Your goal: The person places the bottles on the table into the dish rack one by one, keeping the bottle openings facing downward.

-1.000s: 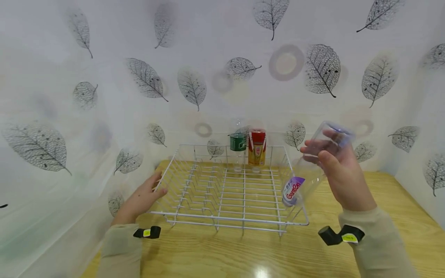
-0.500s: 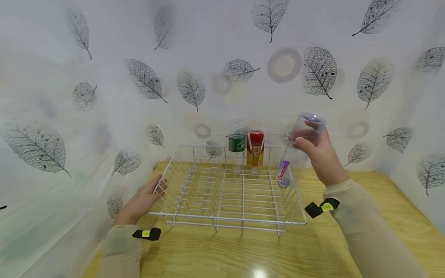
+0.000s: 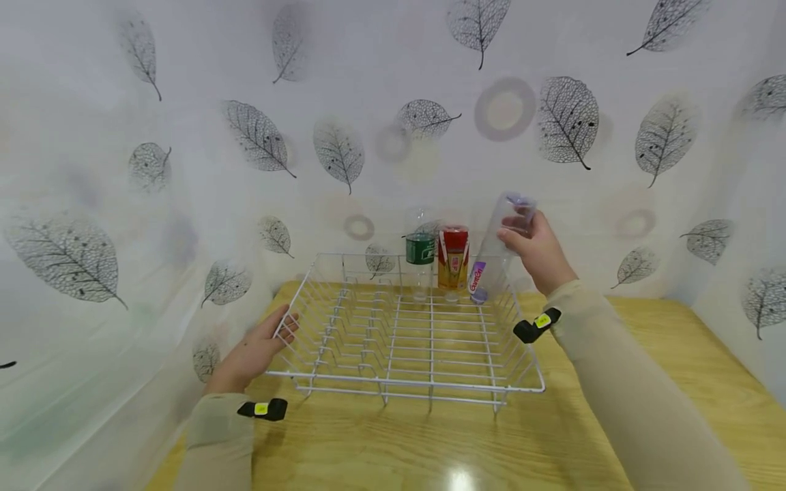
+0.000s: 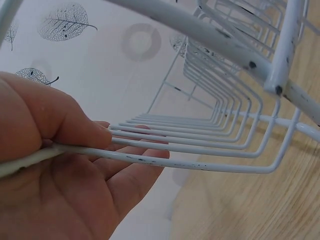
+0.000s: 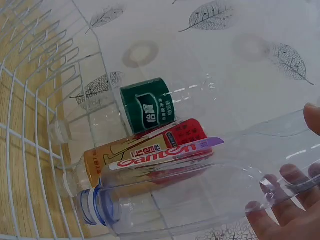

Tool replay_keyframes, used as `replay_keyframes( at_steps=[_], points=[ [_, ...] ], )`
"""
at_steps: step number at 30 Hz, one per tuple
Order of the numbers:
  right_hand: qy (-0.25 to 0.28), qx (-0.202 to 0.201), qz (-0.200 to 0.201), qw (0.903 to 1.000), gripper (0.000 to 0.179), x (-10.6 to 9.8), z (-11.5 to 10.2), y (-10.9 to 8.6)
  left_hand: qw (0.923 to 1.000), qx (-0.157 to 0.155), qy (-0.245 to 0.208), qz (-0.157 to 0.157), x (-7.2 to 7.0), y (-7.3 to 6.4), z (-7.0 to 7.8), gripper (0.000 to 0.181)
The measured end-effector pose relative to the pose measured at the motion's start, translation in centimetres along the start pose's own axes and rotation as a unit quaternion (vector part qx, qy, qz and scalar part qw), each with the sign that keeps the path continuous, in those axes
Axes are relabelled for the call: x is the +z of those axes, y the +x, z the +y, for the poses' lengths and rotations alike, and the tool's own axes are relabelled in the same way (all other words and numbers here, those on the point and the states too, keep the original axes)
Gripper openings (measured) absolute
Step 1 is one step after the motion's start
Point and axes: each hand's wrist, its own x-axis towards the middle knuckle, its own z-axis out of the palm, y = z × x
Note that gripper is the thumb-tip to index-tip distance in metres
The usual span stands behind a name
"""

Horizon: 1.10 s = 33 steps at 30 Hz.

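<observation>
In the head view a white wire dish rack [image 3: 430, 383] stands on the table. My left hand [image 3: 248, 351] holds its left side; the left wrist view shows the thumb over the rim wire [image 4: 150, 161] and the fingers behind the wires. My right hand [image 3: 540, 252] grips a clear plastic bottle [image 3: 477, 278] near its base. This bottle is tilted upside down, its purple-and-white label low and its mouth at the rack's back right. Beside it, a green-labelled clear bottle [image 3: 420, 249] and a red-and-yellow labelled bottle [image 3: 453, 262] stand neck-down along the rack's back.
A wood-grain table [image 3: 368, 443] lies under the rack. A pale sheet [image 3: 393, 164] printed with leaves hangs behind and along both sides. Upright wire dividers [image 3: 368, 327] run through the rack's left half.
My right hand has carried the clear bottle leftward and away from me, from over the rack's right side to its back right corner. My left hand stays on the rack.
</observation>
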Motion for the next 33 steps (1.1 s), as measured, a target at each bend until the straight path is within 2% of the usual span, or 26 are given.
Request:
replay_keyframes(
  at_steps=[6,11,20,33],
  points=[
    [-0.040,0.025,-0.018,0.9987,0.074,0.0,1.6,0.8,0.9999,0.005,0.009,-0.003,0.0,0.0,0.3,0.067],
    [-0.076,0.060,-0.034,0.9947,0.085,0.0,2.9,1.1,1.0000,0.005,0.005,-0.002,0.1,0.2,0.5,0.068],
    [-0.117,0.073,-0.045,0.9894,0.086,0.8,4.2,1.8,0.9999,-0.003,0.011,0.002,0.1,0.1,-0.1,0.066],
    [-0.201,0.101,-0.037,0.9737,0.084,1.1,4.1,3.7,0.9998,-0.003,0.017,-0.003,0.2,0.0,0.0,0.067]
  ],
)
